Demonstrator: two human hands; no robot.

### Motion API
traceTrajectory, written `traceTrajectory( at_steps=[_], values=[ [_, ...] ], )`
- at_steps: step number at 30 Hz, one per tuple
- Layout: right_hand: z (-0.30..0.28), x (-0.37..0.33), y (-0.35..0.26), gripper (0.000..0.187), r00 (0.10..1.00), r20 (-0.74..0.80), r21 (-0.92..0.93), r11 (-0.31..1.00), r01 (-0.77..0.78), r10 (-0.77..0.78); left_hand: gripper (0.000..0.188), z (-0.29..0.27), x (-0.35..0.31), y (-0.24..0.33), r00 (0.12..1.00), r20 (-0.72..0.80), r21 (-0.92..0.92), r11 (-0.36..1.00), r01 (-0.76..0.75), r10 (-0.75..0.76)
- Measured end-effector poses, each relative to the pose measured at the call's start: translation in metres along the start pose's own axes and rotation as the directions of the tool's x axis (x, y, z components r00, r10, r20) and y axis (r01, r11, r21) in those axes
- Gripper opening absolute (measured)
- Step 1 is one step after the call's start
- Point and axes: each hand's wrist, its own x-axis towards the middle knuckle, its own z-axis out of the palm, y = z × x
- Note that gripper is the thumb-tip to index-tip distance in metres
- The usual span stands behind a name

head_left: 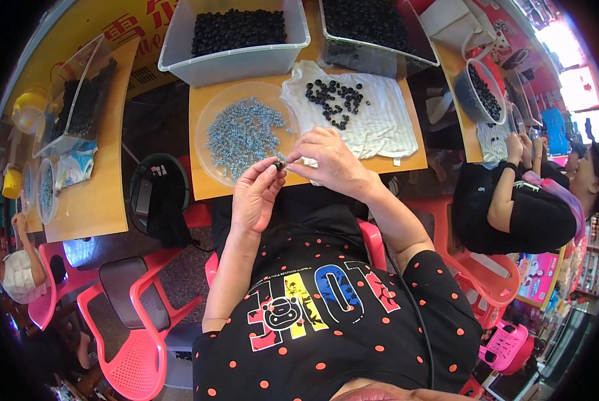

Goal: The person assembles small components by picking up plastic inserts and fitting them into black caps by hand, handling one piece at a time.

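My left hand point(255, 195) pinches a small round black piece point(279, 165) between thumb and fingertips, just above the table's front edge. Up against that piece are the closed fingertips of my right hand point(329, 159); anything they hold is too small to make out. A round, shallow translucent tray point(209, 110) behind my left hand carries many tiny blue-grey parts point(244, 134). Beyond my right hand a white cloth point(387, 127) lies spread on the table, with loose black pieces point(333, 97) scattered over it.
Two clear plastic bins point(236, 67) point(373, 61) of black pieces stand along the table's far side. Another table point(95, 200) on the left bears a bin and a tray. At right, a person point(513, 200) sits by a tub point(476, 107). A pink chair point(132, 361) stands lower left.
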Motion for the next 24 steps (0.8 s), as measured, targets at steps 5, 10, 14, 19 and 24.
traceTrajectory(
  at_steps=[5,10,14,19,24],
  values=[
    [-0.004,-0.007,-0.005,0.011,0.997,-0.058,-0.063,0.997,0.038,-0.041,0.018,0.008,0.0,-0.005,0.998,-0.01,0.067,0.996,-0.056,0.057],
    [0.0,-0.013,-0.001,0.01,0.994,-0.064,-0.117,0.99,0.079,-0.087,0.019,0.011,0.0,-0.007,0.998,-0.009,0.156,0.986,-0.065,0.067],
    [0.001,-0.019,0.003,0.012,0.995,-0.071,-0.126,0.99,0.061,-0.07,0.019,0.009,0.003,-0.011,0.999,0.014,0.211,0.977,-0.039,0.037],
    [0.005,-0.026,0.009,0.015,0.987,-0.156,0.012,0.999,-0.037,0.039,0.02,0.007,0.009,-0.015,0.997,0.021,0.145,0.986,0.077,-0.08],
    [-0.004,-0.034,0.02,0.018,0.953,0.077,0.35,0.887,-0.3,0.292,0.019,0.007,0.014,-0.022,0.964,0.092,0.011,0.969,0.248,-0.248]
  ],
)
